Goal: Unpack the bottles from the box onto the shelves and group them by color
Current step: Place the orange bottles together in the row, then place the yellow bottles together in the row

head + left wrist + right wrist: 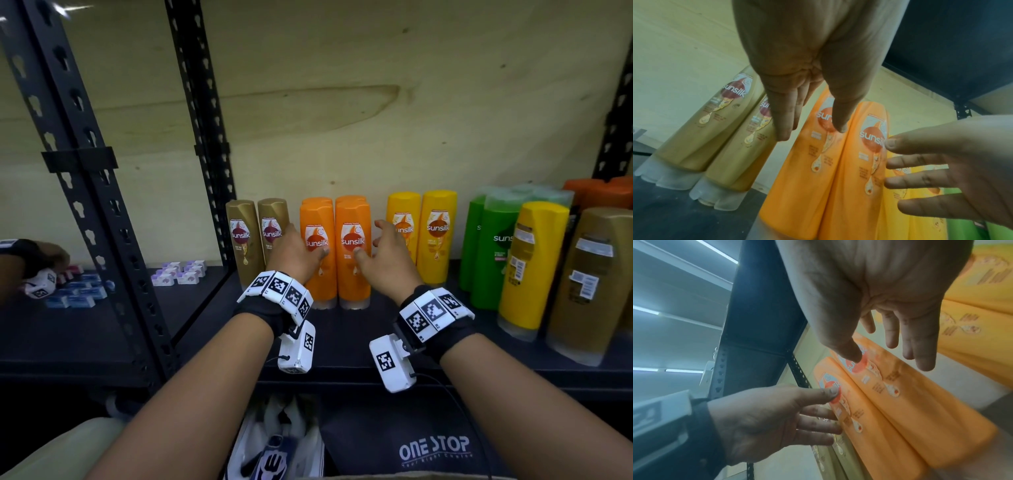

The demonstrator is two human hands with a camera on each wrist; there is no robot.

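Both hands flanking the orange pair, neither grip closed on anything.

The left hand (294, 249) and right hand (386, 251) are hovering with fingers straight and relaxed, thumbs close to or touching the two front orange bottles (335, 253), which are standing upright side by side on the shelf (359, 329), between the gold bottles (257, 234) and yellow bottles (423, 236). More mixed-colour bottles are waiting at the right. Risk, as I judge it: a sideways nudge could be toppling the tall, close-packed bottles into their neighbours.
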